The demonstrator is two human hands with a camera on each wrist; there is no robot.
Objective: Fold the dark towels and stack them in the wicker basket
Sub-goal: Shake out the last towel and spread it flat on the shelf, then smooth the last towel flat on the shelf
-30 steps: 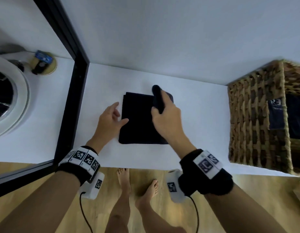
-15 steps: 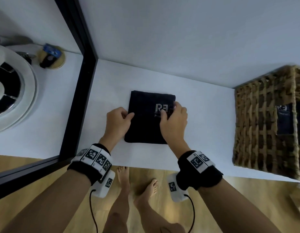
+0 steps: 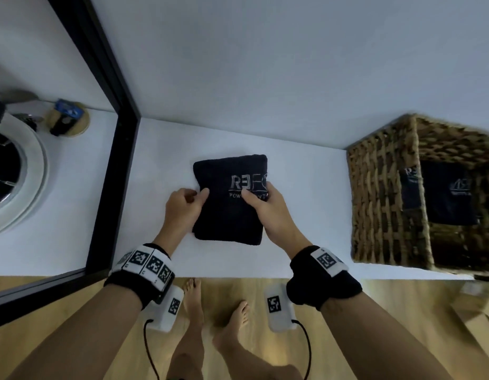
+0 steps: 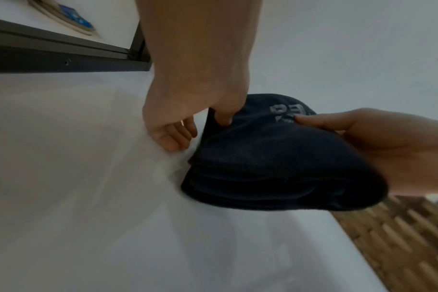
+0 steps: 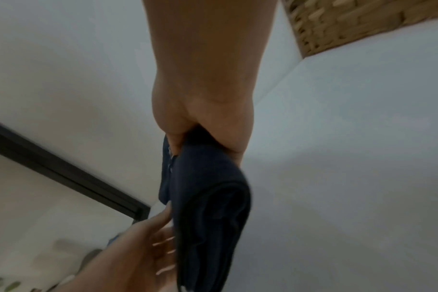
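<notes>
Both of my hands pinch the folded dark towel over the white shelf: left hand thumb on top at its left edge, right hand clamped on its right edge. Wicker basket stands right, near.

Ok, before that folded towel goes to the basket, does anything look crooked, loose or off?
Nothing stands out. The folded towel is a compact rectangle, logo up, gripped at its sides by the left hand and right hand. The wicker basket stands upright with dark towels already inside.
</notes>
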